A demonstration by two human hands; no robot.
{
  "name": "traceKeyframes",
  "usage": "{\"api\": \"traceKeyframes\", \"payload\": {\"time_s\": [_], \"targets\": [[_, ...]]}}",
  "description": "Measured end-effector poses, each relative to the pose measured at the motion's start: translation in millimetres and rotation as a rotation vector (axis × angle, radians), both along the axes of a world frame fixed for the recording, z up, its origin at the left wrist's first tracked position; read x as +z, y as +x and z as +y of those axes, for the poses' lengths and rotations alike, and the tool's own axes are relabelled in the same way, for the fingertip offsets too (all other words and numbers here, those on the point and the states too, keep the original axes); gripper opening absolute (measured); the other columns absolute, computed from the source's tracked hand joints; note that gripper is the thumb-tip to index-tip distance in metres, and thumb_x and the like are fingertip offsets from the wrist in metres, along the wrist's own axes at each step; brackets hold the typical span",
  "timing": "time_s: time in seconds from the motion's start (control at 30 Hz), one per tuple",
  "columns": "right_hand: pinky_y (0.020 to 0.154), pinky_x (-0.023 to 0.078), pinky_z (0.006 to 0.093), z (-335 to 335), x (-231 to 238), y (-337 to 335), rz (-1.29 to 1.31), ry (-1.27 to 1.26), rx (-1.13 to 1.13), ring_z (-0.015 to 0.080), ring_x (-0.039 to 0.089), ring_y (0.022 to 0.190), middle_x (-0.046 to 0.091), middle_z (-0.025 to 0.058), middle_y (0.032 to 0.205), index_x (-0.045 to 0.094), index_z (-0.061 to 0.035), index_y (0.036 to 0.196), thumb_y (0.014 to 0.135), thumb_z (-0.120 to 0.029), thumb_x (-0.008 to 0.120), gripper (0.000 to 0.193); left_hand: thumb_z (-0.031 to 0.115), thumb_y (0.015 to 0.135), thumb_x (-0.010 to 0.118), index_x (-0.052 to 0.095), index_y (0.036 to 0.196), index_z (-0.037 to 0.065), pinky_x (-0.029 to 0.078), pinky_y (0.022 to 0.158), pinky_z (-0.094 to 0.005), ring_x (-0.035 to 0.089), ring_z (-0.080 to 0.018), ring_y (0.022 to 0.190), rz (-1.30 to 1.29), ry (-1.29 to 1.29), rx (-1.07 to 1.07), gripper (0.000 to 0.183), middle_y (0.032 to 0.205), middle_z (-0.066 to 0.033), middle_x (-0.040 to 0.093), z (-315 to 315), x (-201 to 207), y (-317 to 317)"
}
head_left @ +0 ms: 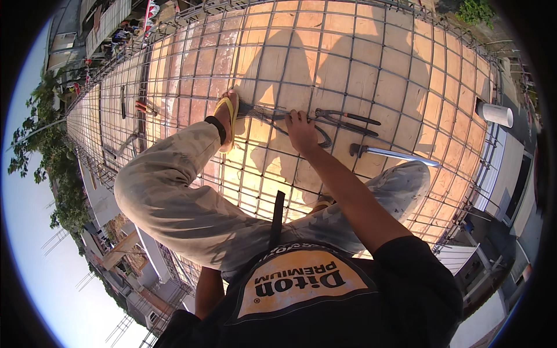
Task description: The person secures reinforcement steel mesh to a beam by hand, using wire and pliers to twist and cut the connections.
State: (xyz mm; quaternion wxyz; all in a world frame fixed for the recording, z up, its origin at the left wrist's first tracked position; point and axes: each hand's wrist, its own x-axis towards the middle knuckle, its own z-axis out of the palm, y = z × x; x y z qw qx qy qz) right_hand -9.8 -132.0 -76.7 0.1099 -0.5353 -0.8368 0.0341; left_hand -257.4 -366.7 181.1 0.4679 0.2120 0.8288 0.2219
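Note:
My right hand reaches down to the bar grid, its fingers curled onto a bundle of thin dark tie wire. The bundle stretches from beside my sandalled foot to those fingers. Just right of the hand lie long-handled pincers, handles pointing right. A dark curved piece shows beside my wrist. Further right, a hammer with a shiny pale handle rests across the bars. Only part of my left arm shows at the lower edge; its hand is hidden behind my bent leg.
A steel bar mesh covers plywood boards below me. Red-handled pliers and a dark rod-like tool lie to the left. A white pipe stands at the right edge. Bar ends and rooftops border the deck.

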Motion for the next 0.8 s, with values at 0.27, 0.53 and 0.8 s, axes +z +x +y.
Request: {"api": "traceKeyframes", "payload": {"time_s": [0.27,0.53,0.8], "targets": [[0.074,0.060,0.0491,15.2,16.8,12.1,0.088,-0.384,0.035,0.0289,0.057,0.112,0.056,0.0092,0.120,0.067,-0.0079,0.115,0.080,-0.016,0.073,0.037,0.016,0.098,0.047,0.050,0.095,0.004,0.029,0.063,-0.0256,0.036,-0.0099,0.074,0.247,0.177,0.101,0.013,0.084,-0.0012,0.043,-40.5,77.1,14.9],[0.096,0.053,0.0433,72.5,137.1,128.7,0.341,-0.667,0.025,0.0359,0.061,0.115,0.066,0.0186,0.120,0.062,-0.0049,0.123,0.073,-0.022,0.078,0.056,0.012,0.097,0.049,0.052,0.089,0.005,0.029,0.056,-0.0244,0.036,-0.0072,0.065,0.416,0.406,0.025,0.011,0.076,0.0014,0.044,46.3,136.6,-40.7],[0.102,0.049,0.0459,11.5,126.6,349.9,0.457,-0.318,-0.520,0.0381,0.058,0.120,0.062,0.0203,0.126,0.056,-0.0030,0.134,0.067,-0.008,0.075,0.070,0.008,0.096,0.051,0.054,0.083,0.007,0.029,0.049,-0.0233,0.036,-0.0044,0.056,0.205,0.422,-0.124,0.013,0.067,0.0040,0.044,181.0,35.5,-53.2]]}}
